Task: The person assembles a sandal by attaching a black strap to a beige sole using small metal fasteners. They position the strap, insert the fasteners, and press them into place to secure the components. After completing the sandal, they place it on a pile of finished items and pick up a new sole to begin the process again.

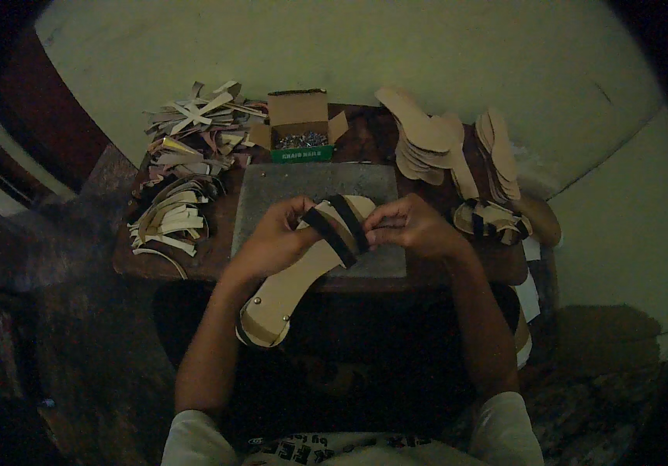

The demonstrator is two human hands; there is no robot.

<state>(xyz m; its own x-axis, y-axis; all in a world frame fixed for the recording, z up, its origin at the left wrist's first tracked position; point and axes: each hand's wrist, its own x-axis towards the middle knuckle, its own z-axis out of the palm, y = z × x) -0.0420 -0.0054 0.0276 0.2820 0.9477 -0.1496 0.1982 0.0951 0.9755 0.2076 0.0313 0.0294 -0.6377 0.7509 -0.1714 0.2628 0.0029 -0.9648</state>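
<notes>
A tan sandal sole (pixel 297 276) is held at a slant over the near edge of a grey slab (pixel 260 190), its heel end toward me. Two black straps (pixel 328 236) cross its front part. Two small round metal heads (pixel 258 300) show near the heel. My left hand (pixel 272 237) is closed on the sandal's left side, its thumb partly behind the strap. On the other side, my right hand (pixel 412 225) pinches the sandal's edge by the end of the upper strap. What lies under the sole is hidden.
An open green cardboard box (pixel 301 153) of small nails stands behind the slab. Heaps of strip offcuts (pixel 171 217) cover the table's left side. Stacks of tan soles (pixel 419 140) lie at the back right, with strapped sandal pieces (pixel 489 221) nearer. A wall (pixel 334 46) rises behind the table.
</notes>
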